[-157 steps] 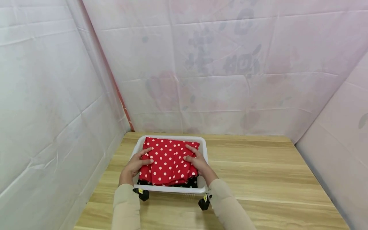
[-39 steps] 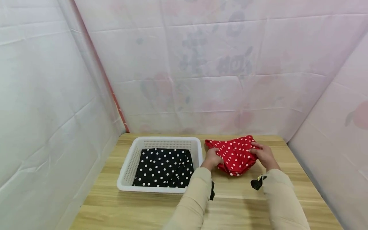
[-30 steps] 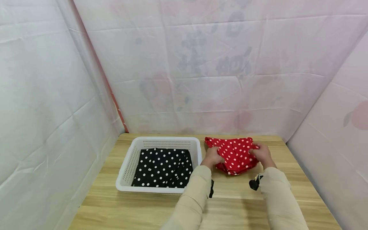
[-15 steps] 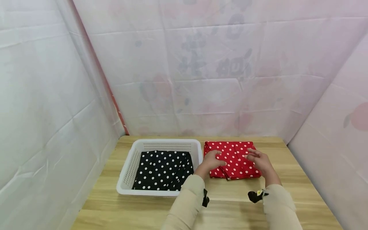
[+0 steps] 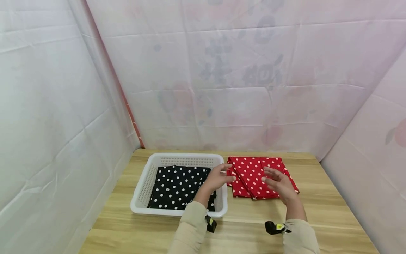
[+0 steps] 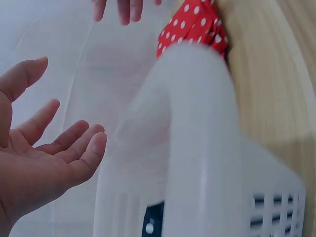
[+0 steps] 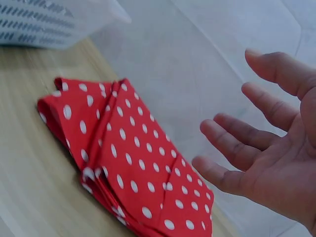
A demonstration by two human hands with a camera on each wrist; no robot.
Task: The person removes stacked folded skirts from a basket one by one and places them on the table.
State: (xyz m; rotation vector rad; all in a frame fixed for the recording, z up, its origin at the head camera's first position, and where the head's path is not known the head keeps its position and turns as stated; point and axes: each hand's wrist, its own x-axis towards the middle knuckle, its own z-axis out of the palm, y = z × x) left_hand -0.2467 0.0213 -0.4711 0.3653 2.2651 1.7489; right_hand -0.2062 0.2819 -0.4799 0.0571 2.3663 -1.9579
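A folded red cloth with white polka dots (image 5: 250, 173) lies on the table right of the basket, a diagonal fold across its left part. Inside the white plastic basket (image 5: 139, 192) is a folded black cloth with white dots (image 5: 177, 187). My left hand (image 5: 215, 178) is above the basket's right rim, fingers spread and holding nothing. Over the red cloth's right part is my right hand (image 5: 280, 183), its fingers loosely bent with nothing in them. In the right wrist view the right hand (image 7: 266, 148) shows apart from the red cloth (image 7: 138, 158).
The wooden table (image 5: 330, 211) extends to the right and in front of the basket. Pale printed sheets (image 5: 228, 88) hang behind it and on both sides. Small black cameras are strapped at both wrists.
The red cloth went from the basket to the table on the right, uncovering the black cloth. Both hands have since let go of it; they have moved left, the left one over the basket rim.
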